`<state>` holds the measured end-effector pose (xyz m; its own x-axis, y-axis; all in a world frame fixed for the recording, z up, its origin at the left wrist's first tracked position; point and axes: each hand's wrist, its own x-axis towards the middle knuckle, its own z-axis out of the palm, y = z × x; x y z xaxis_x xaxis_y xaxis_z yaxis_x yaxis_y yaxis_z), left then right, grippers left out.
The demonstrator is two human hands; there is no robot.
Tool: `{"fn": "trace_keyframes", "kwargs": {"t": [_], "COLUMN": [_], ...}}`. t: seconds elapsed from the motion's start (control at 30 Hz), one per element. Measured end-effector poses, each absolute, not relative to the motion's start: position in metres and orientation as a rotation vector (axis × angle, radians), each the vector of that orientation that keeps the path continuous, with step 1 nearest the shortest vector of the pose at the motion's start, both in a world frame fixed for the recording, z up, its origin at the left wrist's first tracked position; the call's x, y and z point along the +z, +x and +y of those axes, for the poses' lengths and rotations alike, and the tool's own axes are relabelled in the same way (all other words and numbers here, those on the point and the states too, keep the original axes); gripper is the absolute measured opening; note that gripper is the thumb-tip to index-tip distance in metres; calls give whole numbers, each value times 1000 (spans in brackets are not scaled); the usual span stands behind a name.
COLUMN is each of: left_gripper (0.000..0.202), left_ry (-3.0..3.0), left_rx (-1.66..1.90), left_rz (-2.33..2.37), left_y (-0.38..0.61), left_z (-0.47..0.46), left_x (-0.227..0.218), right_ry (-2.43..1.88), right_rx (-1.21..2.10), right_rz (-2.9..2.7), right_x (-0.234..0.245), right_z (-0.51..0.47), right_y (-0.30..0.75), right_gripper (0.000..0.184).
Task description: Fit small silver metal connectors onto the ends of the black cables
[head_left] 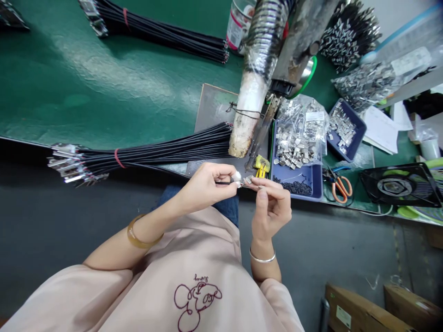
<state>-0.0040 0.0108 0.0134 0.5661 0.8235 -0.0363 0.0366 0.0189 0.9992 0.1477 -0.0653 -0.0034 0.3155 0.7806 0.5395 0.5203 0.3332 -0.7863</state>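
Observation:
My left hand (212, 184) is closed on a thin black cable (222, 183), pinched near its end between thumb and forefinger. Something white covers those fingertips. Facing it, my right hand (272, 203) pinches a small silver metal connector part (248, 180) right at the cable's end; whether the two are joined is too small to tell. Behind my left hand lies a bundle of black cables (173, 147), tied with a red band and carrying metal connectors (72, 163) at the left end. A yellow tool (262, 167) lies just beyond my right hand.
A wrapped duct (251, 106) and a metal tool on a stand (294, 50) hang over the work spot. To the right are a blue tray (316, 182) of metal parts, a smaller tray (358, 124), orange-handled scissors (342, 188) and a black fan (398, 184). Another cable bundle (166, 32) lies farther back.

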Motion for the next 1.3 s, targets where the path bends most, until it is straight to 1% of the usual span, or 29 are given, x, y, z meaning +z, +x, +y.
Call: {"fn": "trace_keyframes", "kwargs": {"t": [0.1,0.2,0.27,0.4,0.47,0.77,1.03,1.3], "left_gripper": [13,13,13,17,18,18,18,24], "left_ry": [1462,1490,1508,1519,1509,1507,1515,1464], "left_rx": [755,773,779,771,764,822,850,804], "left_rz": [813,832,847,886,901,950,979,943], "left_y": [-3,-1,-1,1,1,4,6,5], "left_z": [12,13,13,13,12,13,13,14], "left_x": [13,13,13,11,12,12,12,12], "right_ry": [-1340,-1305,-1296,-1325,-1327,-1301,-1272,-1254], "right_rx": [84,-40,-33,156,180,-149,-225,-275], "right_rz": [-1400,-1530,-1550,-1436,-1443,-1687,-1718,-1763], "right_x": [-2,-3,-6,-11,-11,-9,-7,-7], "right_z": [-65,-65,-64,-58,-55,-49,-47,-49], "right_y": [149,149,150,153,154,154,155,155], "right_gripper": [12,19,20,12,11,24,25,23]}}
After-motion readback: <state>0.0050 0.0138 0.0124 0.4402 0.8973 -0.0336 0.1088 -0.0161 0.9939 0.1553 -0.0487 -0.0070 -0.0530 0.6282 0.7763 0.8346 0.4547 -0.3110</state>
